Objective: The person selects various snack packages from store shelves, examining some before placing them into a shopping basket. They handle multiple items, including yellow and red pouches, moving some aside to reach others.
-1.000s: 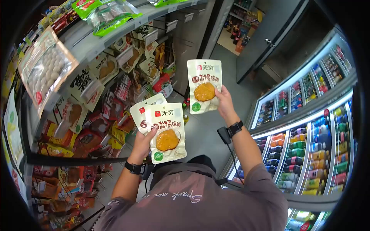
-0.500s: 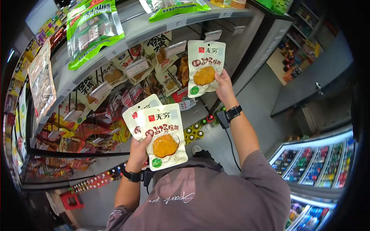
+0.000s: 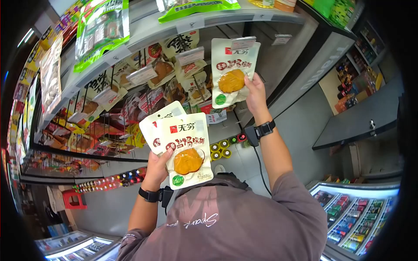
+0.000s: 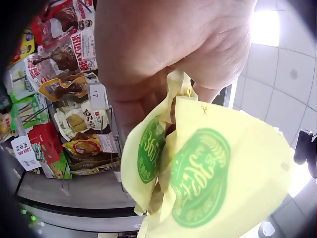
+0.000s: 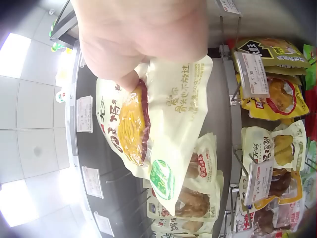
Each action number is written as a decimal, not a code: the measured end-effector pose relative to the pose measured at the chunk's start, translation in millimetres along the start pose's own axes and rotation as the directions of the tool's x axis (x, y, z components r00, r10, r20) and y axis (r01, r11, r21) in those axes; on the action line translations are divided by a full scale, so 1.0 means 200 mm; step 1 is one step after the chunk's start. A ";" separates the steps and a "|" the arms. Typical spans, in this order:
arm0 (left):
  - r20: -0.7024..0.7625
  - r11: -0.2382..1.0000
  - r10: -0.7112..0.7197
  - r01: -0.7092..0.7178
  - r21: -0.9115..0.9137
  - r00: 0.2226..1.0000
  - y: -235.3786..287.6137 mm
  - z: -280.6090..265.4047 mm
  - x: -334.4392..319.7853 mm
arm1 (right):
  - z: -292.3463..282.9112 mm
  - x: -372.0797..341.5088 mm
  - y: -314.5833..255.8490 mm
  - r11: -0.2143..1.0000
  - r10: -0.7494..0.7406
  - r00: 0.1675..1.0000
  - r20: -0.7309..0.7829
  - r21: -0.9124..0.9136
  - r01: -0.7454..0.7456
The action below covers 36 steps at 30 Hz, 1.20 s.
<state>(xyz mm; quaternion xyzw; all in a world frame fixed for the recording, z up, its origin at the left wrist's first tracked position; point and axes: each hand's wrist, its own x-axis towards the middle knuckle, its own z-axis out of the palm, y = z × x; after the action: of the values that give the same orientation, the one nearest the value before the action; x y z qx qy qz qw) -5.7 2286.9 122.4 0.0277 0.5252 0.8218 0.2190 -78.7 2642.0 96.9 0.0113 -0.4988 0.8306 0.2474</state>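
Head view: a cream packet [image 3: 231, 81] is pinched by the right hand [image 3: 256, 95], with the thumb on its front and the other fingers hidden behind; two more like it, a front packet [image 3: 188, 150] and a back packet [image 3: 149, 125], are gripped together by the left hand [image 3: 157, 168], lower down near the shirt [image 3: 252, 213]; the top of the right hand's packet is now partly covered by a clear price tag [image 3: 243, 42]; a second ago that packet was seen over the floor [image 3: 291, 130], well away from the tag; so the work seems to have been brought to the hooks under the shelf edge [image 3: 226, 20]; whether a hook is touched cannot be told; in the right wrist view, more bags [image 5: 198, 202] are hung near the packet; the drinks fridge [image 3: 348, 217], big a second ago, is now seen only low down.
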 end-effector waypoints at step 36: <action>-0.090 0.999 -0.026 0.023 -0.034 0.996 -0.07 -0.09 -0.06 | -0.03 0.35 0.08 0.967 0.038 0.998 -0.047 -0.249 -0.049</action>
<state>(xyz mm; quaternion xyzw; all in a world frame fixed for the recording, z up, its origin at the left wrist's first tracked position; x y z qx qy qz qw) 5.2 2270.9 105.2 -0.0193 0.5214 0.8280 0.2055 -144.7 2669.5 99.0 -0.0485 -0.5942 0.7664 0.2391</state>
